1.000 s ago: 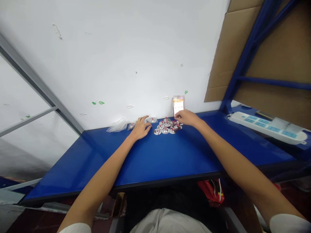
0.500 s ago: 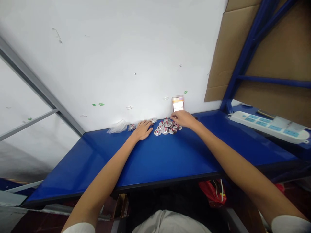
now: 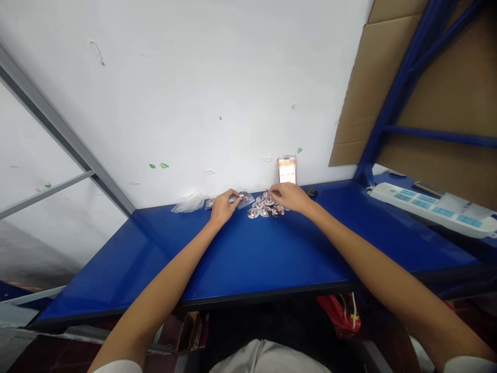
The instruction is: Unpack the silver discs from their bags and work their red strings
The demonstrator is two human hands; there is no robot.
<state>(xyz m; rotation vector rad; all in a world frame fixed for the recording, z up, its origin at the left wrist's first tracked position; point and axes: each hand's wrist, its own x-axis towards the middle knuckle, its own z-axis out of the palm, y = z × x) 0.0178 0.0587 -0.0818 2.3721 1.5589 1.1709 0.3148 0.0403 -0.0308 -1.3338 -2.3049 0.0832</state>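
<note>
and the left hand [image 3: 224, 205] has changed shape! half a second ago it lay flat, fingers spread; now they're curled, thumb and forefinger drawn nearly together at a bagged disc [image 3: 244, 197] by the tabletop's back edge. clamped on it or only touching? can't tell from here. more of that bag shows now, its clear edge reaching toward the pile [image 3: 265, 212].

over to the right hand [image 3: 287, 197]: it has slipped a touch to the left, fingertips together at the back of the pile, right by a red loop [image 3: 268, 195]. whether they pinch it, i can't tell. and beyond the wrist a small black thing [image 3: 311, 192], almost hidden before, is now in plain sight.

the count, then: two hands, one pile, nearer the tabletop's back edge than its front. its discs overlap too much for a sure number, but three line up along the front. one bagged disc at the left fingertips, another bag [image 3: 210, 203] just left of that hand. one heap of clear plastic [image 3: 189, 202] toward the back left corner. one phone [image 3: 287, 171] upright against the wall, one power strip [image 3: 430, 206] past the back right corner.
</note>
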